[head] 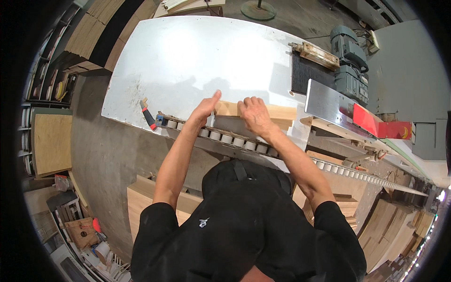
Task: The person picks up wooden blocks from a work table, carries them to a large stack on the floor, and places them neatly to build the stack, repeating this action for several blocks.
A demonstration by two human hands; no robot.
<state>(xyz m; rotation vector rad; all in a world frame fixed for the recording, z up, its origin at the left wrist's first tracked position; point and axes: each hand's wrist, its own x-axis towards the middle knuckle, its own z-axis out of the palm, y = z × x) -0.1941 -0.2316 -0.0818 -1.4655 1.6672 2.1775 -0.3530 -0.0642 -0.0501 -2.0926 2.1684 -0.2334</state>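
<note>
A light wooden board [228, 108] stands on the white tabletop [176, 60], just beyond a rail of white rollers [227, 138]. My right hand [256, 114] bends its fingers over the board's upper edge and grips it near the middle. At the board's left end is my left hand [203, 109], thumb pointing up and away from me; its other fingers are mostly hidden. A knife with a red and black handle [149, 117] lies left of the rail's end.
A metal guide plate [329, 104] and a red guard [366, 121] rise on the right. Behind them stand a grey electric motor [347, 49] and a pneumatic cylinder [315, 54]. Stacked boards [385, 229] sit lower right, and a panel stack [90, 31] upper left.
</note>
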